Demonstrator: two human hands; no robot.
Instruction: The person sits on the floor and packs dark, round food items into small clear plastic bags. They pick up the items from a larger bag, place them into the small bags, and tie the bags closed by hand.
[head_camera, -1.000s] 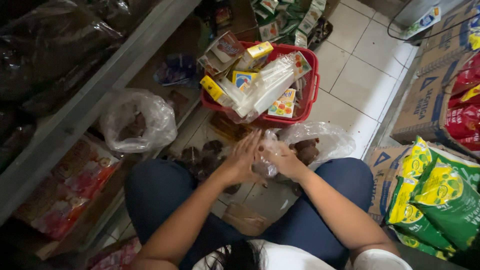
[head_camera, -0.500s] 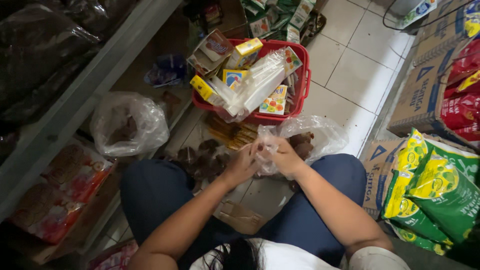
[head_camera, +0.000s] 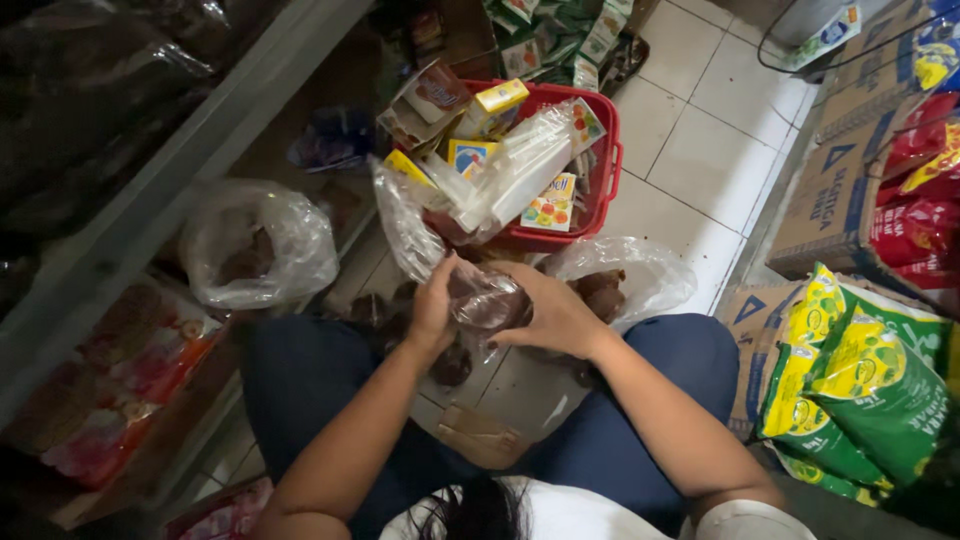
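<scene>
The small clear bag (head_camera: 478, 300) with a dark brown lump in its bottom sits directly between the 2 grips. The left hand (head_camera: 433, 306) pinches its left side, the right hand (head_camera: 552, 318) cups it from the right. Its long axis runs up and left from both grips, the loose mouth (head_camera: 402, 215) rising toward the red basket (head_camera: 606, 170). Each grip is equally near.

The left hand (head_camera: 432, 305) and right hand (head_camera: 548, 312) covered much of the small clear bag (head_camera: 480, 295), and its dark contents were too dim to tell. The left-edge shelf (head_camera: 150, 215) held black, shapeless bundles lost in shadow. The green packets (head_camera: 860, 385) ran off the right edge, the cartons (head_camera: 840, 195) likewise. Crumpled plastic veiled the brown lumps in the larger bag (head_camera: 640, 270) by the red basket (head_camera: 600, 160).
</scene>
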